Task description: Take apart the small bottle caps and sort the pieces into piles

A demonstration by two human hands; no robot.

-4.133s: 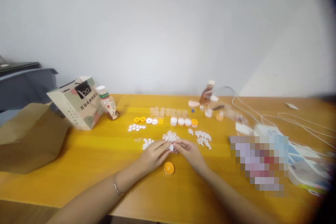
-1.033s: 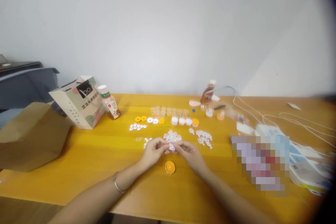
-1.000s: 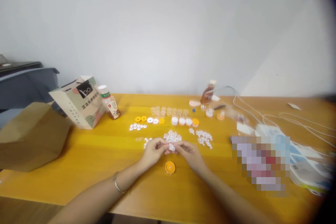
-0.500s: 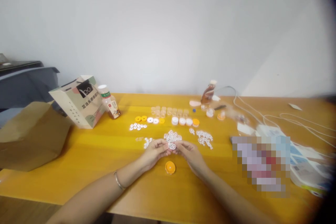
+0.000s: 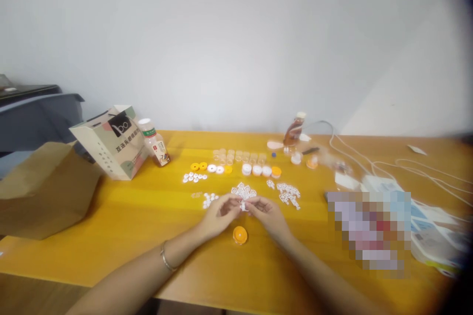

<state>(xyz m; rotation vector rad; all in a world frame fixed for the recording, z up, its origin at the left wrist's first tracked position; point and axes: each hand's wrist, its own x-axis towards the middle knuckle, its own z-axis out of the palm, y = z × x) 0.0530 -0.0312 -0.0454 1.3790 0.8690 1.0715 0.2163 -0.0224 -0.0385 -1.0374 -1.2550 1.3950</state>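
My left hand (image 5: 218,215) and my right hand (image 5: 269,213) meet over the yellow table (image 5: 148,236), fingertips pinched together on a small white plastic piece (image 5: 243,205). Just beneath them lies an orange cap (image 5: 239,235). Behind the hands sit heaps of small white pieces (image 5: 244,191), with another heap of white pieces (image 5: 287,193) to the right and white discs (image 5: 192,177) to the left. Further back runs a row of yellow and white caps (image 5: 236,169) and small clear cups (image 5: 238,156).
A printed paper bag (image 5: 111,140) and a drink bottle (image 5: 155,143) stand at the left, with a brown paper bag (image 5: 44,187) nearer the edge. A brown bottle (image 5: 292,130), white cables (image 5: 369,160) and boxes (image 5: 428,236) are at the right.
Both hands stay together at the same spot, fingers shifting slightly on the small white piece. The view has drifted a little.
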